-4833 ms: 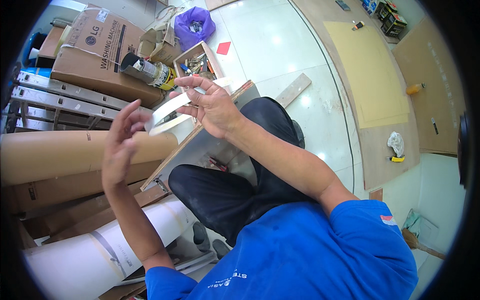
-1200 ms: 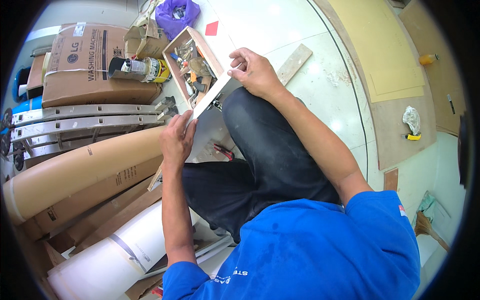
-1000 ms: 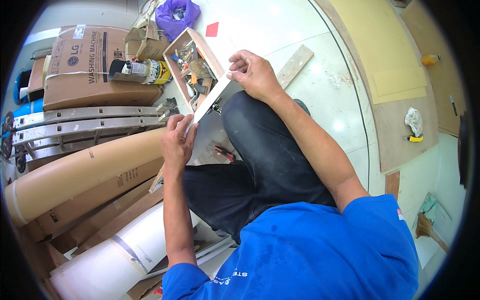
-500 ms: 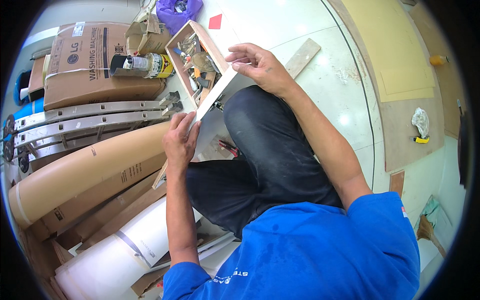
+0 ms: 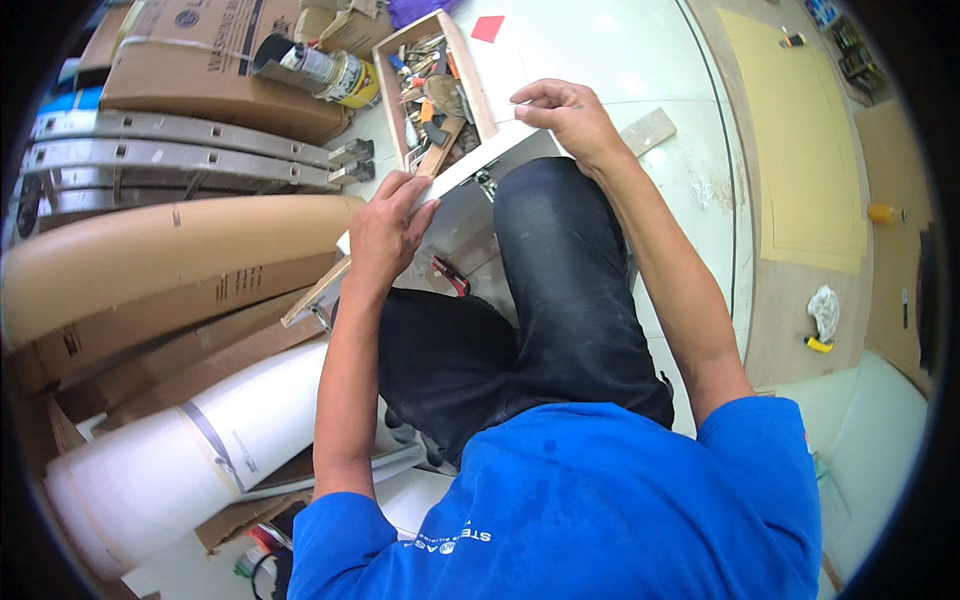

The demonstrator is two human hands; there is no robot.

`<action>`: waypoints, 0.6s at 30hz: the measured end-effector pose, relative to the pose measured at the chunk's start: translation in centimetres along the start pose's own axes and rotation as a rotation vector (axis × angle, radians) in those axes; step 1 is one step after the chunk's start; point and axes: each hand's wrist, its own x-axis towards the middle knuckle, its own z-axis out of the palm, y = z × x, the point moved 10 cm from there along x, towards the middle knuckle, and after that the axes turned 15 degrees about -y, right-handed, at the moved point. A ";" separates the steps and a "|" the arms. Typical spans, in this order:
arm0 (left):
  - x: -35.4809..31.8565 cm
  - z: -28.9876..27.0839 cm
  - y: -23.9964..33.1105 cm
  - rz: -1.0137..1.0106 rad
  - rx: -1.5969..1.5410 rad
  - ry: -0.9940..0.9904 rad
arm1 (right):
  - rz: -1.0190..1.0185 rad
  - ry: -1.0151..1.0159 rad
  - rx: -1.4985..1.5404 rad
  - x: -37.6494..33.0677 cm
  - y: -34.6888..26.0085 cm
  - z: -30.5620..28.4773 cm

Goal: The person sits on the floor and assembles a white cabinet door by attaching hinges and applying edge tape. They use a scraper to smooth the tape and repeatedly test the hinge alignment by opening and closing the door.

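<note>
A person in a blue shirt sits on the pale floor with a white board (image 5: 455,195) propped across the raised knees, and everything else sits around that board. The left hand (image 5: 385,228) grips the board's near, lower edge, fingers curled over the top of it and thumb alongside. The right hand (image 5: 565,112) is at the board's far upper end, fingertips pinched together on the thin strip along its edge; whether it holds anything small between them I cannot tell. Just beyond the board lies an open wooden tray (image 5: 438,85) crammed with hand tools, nearly touching the board's upper edge. Beside that tray, further left of the board, a can (image 5: 335,72) lies on its side against a cardboard box (image 5: 195,55). Left of the board, a folded aluminium ladder (image 5: 170,165) lies flat, with a long brown cardboard tube (image 5: 150,250) just beside it and a white roll (image 5: 190,465) nearer the person. A short offcut of wood (image 5: 648,130) lies on the floor right of the board, just past the right hand.
</note>
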 end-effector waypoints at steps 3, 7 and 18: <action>0.0 0.4 -0.5 -0.017 -0.035 -0.030 | 0.010 0.036 -0.038 0.2 0.2 -0.3; -0.2 0.4 -0.4 0.027 0.023 -0.006 | 0.008 0.027 -0.017 0.2 0.4 -0.2; -0.2 0.8 -0.3 0.047 0.014 0.018 | 0.097 0.222 -0.519 -6.3 -3.5 0.6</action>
